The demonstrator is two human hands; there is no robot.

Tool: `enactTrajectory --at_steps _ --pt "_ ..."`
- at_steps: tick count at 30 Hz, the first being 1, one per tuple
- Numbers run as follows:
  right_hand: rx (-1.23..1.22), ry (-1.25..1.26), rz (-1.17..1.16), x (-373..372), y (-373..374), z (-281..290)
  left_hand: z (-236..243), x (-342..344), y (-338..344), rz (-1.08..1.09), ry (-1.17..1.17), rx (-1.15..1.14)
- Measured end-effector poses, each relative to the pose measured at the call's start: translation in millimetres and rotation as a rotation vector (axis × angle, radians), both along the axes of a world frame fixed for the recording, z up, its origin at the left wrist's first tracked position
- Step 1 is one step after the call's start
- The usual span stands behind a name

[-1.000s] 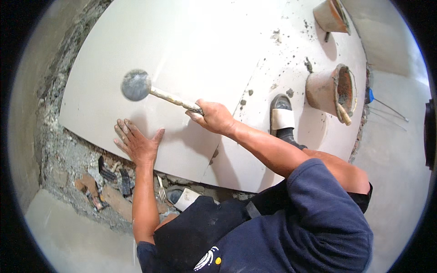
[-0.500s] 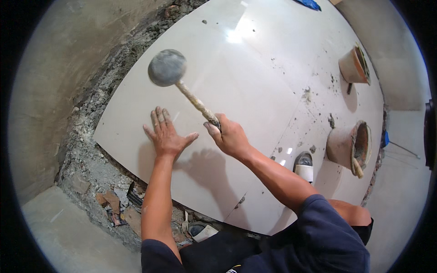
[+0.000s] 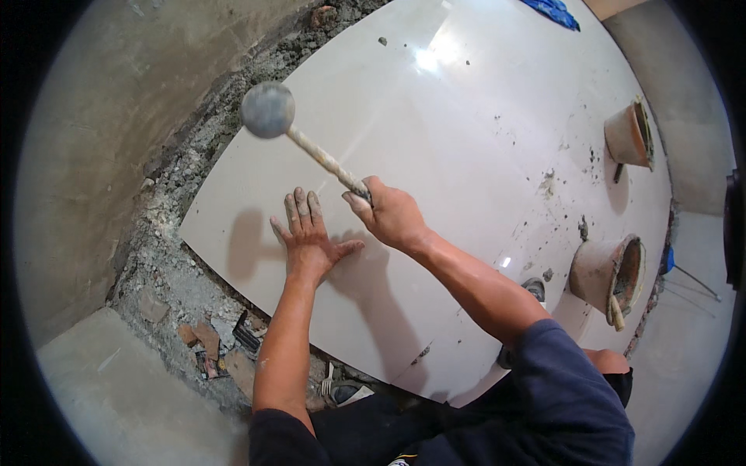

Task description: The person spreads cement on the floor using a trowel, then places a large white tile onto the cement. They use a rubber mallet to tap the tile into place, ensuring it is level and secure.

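Observation:
My right hand point(image 3: 395, 214) is closed round the grip of a rubber mallet point(image 3: 268, 109). The mallet's round grey head is raised over the far left edge of a large, glossy cream floor tile point(image 3: 435, 163), and its pale, mortar-stained handle slants back toward me. Fingers spread, my left hand point(image 3: 311, 247) lies flat on the tile, nearer to me than the mallet head. Shadows of the mallet and my arms fall on the tile around the left hand.
Two mortar-smeared buckets point(image 3: 597, 272) stand on the tiles at the right, one beyond the other. Rough mortar and rubble point(image 3: 159, 248) border the tile along the left wall. Broken pieces point(image 3: 203, 340) lie near my left forearm. Blue plastic point(image 3: 553, 12) rests at the far edge.
Within the view, the tiles and buckets have shifted right and downward. The mallet head now appears further left and higher above the tile. My left hand keeps its place on the tile.

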State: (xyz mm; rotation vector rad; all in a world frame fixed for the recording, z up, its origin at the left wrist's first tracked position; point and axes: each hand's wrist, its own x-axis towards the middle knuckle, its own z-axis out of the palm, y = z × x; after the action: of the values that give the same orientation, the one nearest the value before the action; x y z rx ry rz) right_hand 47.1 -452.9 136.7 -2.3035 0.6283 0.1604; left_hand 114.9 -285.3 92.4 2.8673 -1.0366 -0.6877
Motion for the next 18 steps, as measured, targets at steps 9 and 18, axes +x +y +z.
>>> enactTrajectory --at_steps 9,18 --pt "-0.008 0.064 0.036 18.8 -3.0 -0.2 -4.1 -0.6 0.5 0.022 0.033 -0.057" --pt "-0.026 0.086 -0.099 18.6 -42.2 2.8 17.4 14.3 -23.8 -0.03 0.077 0.054"
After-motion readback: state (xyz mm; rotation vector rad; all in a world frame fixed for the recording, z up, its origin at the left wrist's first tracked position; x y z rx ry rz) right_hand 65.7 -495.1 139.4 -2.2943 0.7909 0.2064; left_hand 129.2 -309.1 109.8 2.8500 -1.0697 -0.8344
